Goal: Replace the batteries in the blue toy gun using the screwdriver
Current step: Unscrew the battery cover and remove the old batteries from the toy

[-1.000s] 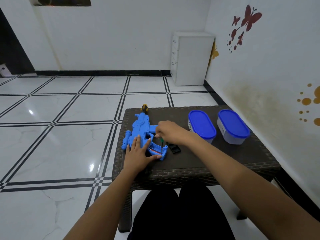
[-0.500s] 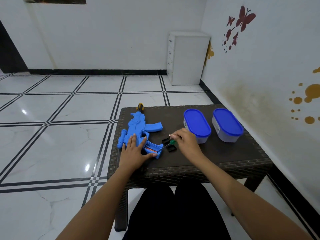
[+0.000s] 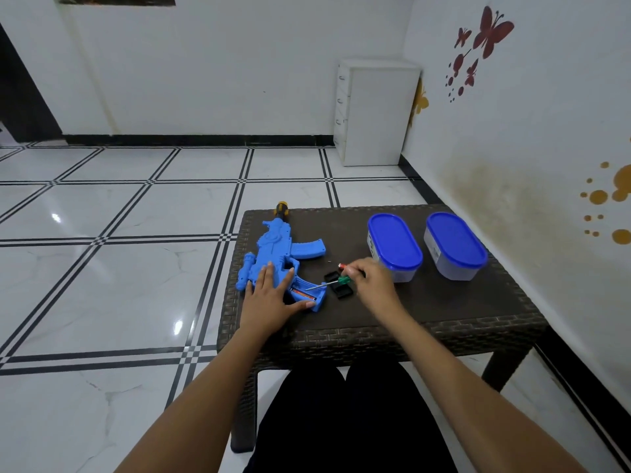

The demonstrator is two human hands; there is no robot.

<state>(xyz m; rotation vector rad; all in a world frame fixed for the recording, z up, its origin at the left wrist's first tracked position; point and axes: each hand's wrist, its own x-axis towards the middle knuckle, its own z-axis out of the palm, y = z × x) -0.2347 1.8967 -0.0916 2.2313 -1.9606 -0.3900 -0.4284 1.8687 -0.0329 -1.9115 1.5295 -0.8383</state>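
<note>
Blue toy gun [image 3: 273, 254] lies flat on the dark woven counter [image 3: 444, 308], at the counter's 9 o'clock side, muzzle end pointing to 12. Its battery compartment [image 3: 304, 292] sits open at the gun's 5 o'clock end; an orange-red battery shows inside.

Left hand [image 3: 269, 297] lies palm-down on the gun body, fingers straight and spread, pressing it to the counter, thumb along the compartment's near edge.

Right hand [image 3: 370, 279] is at 3 o'clock of the compartment, fingers curled around the green-handled screwdriver [image 3: 329, 283]; the metal tip points to 9 o'clock and reaches the open compartment. The same hand also pinches a small red-tipped item [image 3: 342, 266]; cannot tell what it is.

Two small black pieces [image 3: 343, 291] lie on the counter just beside the screwdriver, partly under the right hand.

Two blue-lidded containers [image 3: 394, 242] [image 3: 456, 242] stand side by side at the counter's 2 o'clock. White drawer unit [image 3: 372, 110] in the room corner at 12.
</note>
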